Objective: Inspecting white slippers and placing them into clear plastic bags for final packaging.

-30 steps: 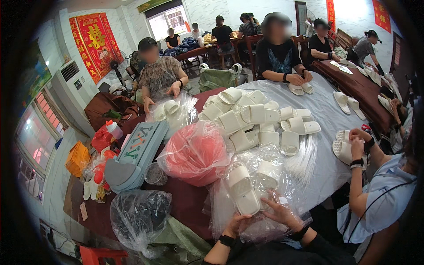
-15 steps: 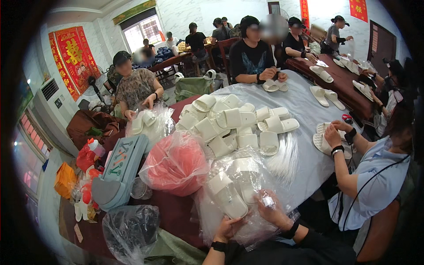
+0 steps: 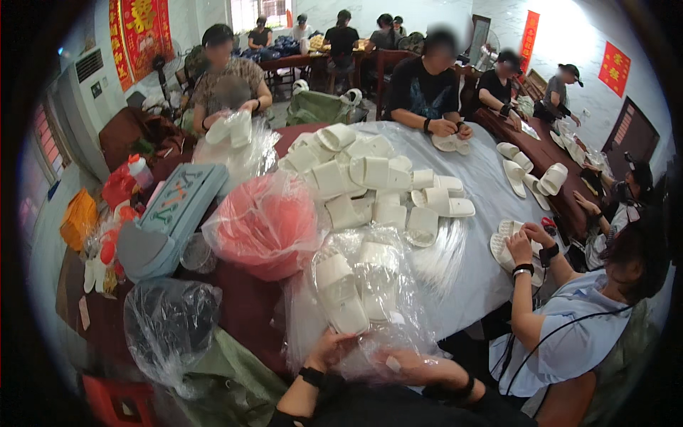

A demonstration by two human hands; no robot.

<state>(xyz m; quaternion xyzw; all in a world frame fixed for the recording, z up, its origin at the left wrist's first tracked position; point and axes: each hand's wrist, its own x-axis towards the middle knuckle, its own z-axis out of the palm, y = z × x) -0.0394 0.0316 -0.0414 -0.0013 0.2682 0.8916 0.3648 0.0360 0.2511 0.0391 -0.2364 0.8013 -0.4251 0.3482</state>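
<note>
Before me a pair of white slide slippers [image 3: 340,293] lies side by side, toes away, among clear plastic bags [image 3: 409,313]. Glare from the film obscures which parts of the pair are inside. My left hand [image 3: 331,349] grips the heel end of the left slipper, film bunched around the fingers. Closer to my body, my right hand [image 3: 407,368] closes on the near edge of a clear bag below the right slipper's heel; film partly covers its fingertips. Beyond the pair rises a heap of white slippers [image 3: 370,171].
Left of the bags stand a pink plastic-lined container [image 3: 267,228], a grey-blue case [image 3: 171,217] and a clear bag [image 3: 171,324]. A fringe of clear strips [image 3: 441,252] lies right of the heap. A co-worker [image 3: 569,320] handles slippers at my right; others sit across the table.
The view has swung, shifting the scene leftward. My right hand has drawn back from beside the right slipper's heel toward my body. My left hand stays at the left slipper's heel.
</note>
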